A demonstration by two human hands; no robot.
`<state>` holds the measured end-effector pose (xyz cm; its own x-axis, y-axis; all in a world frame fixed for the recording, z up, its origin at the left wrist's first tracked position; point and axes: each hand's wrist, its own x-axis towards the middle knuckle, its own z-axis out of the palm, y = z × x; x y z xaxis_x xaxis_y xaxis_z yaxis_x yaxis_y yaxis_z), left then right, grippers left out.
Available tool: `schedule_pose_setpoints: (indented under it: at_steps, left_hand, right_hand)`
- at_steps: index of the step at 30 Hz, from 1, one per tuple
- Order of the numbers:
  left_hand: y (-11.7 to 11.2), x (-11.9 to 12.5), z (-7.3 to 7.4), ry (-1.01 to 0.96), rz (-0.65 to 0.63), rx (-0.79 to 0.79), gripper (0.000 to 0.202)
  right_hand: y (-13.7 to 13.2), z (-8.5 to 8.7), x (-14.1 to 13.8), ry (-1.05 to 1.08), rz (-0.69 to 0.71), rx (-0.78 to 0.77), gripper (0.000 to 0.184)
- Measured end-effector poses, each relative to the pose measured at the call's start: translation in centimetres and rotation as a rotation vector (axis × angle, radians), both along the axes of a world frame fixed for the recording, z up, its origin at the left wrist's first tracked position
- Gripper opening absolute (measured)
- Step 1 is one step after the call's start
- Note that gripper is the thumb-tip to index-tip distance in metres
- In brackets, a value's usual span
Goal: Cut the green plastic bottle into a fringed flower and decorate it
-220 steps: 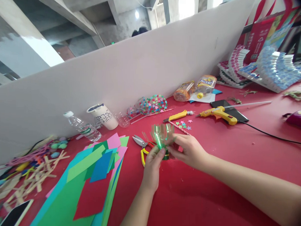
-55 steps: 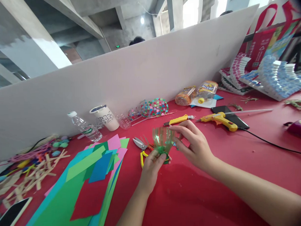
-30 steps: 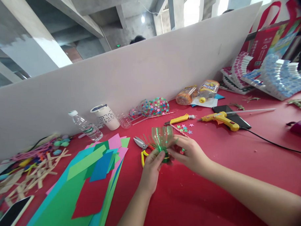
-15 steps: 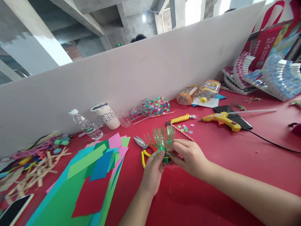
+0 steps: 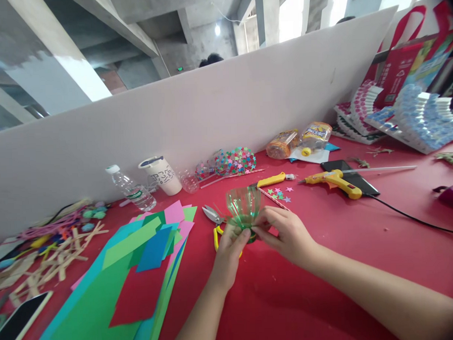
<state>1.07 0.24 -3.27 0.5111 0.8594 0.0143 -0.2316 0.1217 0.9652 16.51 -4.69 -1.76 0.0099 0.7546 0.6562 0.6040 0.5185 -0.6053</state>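
Note:
Between my hands stands a green clear plastic bottle piece (image 5: 244, 204), its upper part cut into thin strips that flare upward like a cup. My left hand (image 5: 230, 256) grips its narrow lower end from the left, thumb in front. From the right, my right hand (image 5: 284, 232) pinches the same lower part with thumb and fingers. The fingers partly cover the base of the piece. Just behind my left hand lie scissors (image 5: 213, 216) with yellow handles, partly hidden by the hand and the plastic.
Coloured paper sheets (image 5: 93, 293) lie to the left, beside wooden sticks (image 5: 62, 255). Behind stand a water bottle (image 5: 132, 188) and a white cup (image 5: 163, 176). A yellow utility knife (image 5: 271, 180), star sequins (image 5: 277, 193) and a glue gun (image 5: 334, 180) with a cable lie to the right.
The green plastic piece has turned and tilted in my fingers; its strips now look gathered into a rounder cup. Both hands keep hold of it, nearly in place.

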Motion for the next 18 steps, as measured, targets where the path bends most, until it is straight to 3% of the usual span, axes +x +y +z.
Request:
schedule_pose_setpoints:
  at_steps: [7, 12, 18]
  left_hand:
    - [0.5, -0.2, 0.0, 0.068, -0.043, 0.075, 0.022]
    - [0.4, -0.1, 0.2, 0.062, -0.061, 0.057, 0.015]
    - [0.5, -0.2, 0.2, 0.087, -0.068, 0.015, 0.015]
  right_hand:
    - [-0.1, -0.2, -0.1, -0.070, 0.015, 0.019, 0.008]
    - [-0.4, 0.7, 0.2, -0.067, -0.001, 0.052, 0.006]
    - [-0.2, 2.3, 1.6, 0.022, -0.214, 0.130, 0.021]
